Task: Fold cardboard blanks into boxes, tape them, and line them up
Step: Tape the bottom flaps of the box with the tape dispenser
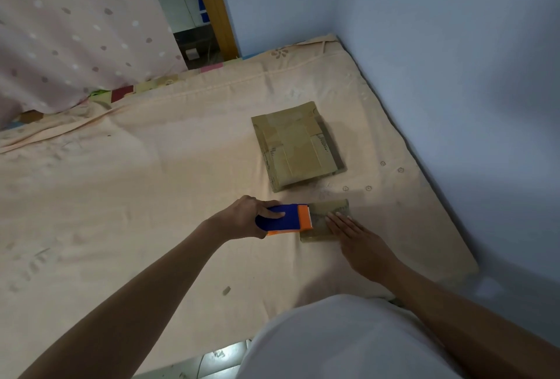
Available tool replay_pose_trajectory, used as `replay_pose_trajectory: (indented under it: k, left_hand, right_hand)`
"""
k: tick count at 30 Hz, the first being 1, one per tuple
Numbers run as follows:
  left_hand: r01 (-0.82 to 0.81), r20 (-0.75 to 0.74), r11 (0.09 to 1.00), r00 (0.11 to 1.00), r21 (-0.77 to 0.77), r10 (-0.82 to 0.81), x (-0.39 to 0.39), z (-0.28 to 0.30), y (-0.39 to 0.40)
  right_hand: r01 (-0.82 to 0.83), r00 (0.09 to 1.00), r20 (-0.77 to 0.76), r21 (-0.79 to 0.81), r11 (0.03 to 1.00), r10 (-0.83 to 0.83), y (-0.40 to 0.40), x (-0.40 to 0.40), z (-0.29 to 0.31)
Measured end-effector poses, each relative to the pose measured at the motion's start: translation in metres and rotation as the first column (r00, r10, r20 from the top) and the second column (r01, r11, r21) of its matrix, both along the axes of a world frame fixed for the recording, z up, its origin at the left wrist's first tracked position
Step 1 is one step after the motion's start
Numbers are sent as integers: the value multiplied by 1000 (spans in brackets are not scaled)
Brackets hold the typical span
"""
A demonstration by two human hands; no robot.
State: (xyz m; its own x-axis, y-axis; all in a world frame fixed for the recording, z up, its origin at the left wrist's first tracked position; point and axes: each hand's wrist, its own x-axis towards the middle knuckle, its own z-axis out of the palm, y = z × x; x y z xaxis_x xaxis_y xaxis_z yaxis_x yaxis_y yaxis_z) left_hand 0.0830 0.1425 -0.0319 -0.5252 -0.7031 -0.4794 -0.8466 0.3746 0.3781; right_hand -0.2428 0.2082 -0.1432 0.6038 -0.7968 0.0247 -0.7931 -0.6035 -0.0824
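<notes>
Box (321,221) low on the bed (151,196), half hidden under right hand (357,242), fingers flat. Left hand (245,218), grip curled round blue-orange tape dispenser (288,221) touching box's left edge. Beyond, stack of flat blanks (297,148), markings illegible.

The left hand (248,216) holds a blue and orange tape tool (286,220), its orange end on a small brown box (322,221). The right hand (360,242) lies flat on the box with straight fingers. The box sits on the bed (151,196), near the bed's right edge. A pile of flat cardboard (298,148) lies just behind it, closer to the far right corner.
</notes>
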Motion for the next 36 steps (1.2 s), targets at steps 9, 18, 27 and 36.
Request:
replay_pose_trajectory:
  k: [9, 18, 27, 36]
  left_hand:
    - [-30, -49, 999, 998, -12, 30, -1, 2, 5]
    - [-89, -105, 996, 990, 10, 89, 1, -2, 12]
    - [-56, -97, 998, 994, -15, 55, 1, 1, 11]
    - [-17, -77, 1000, 997, -16, 16, 8, -5, 8]
  right_hand:
    - [129, 991, 36, 65, 990, -132, -5, 34, 4]
    - [112, 992, 40, 79, 991, -116, -21, 36, -5]
    - [164, 976, 140, 16, 986, -165, -13, 45, -15]
    - [172, 972, 164, -10, 985, -168, -13, 45, -23]
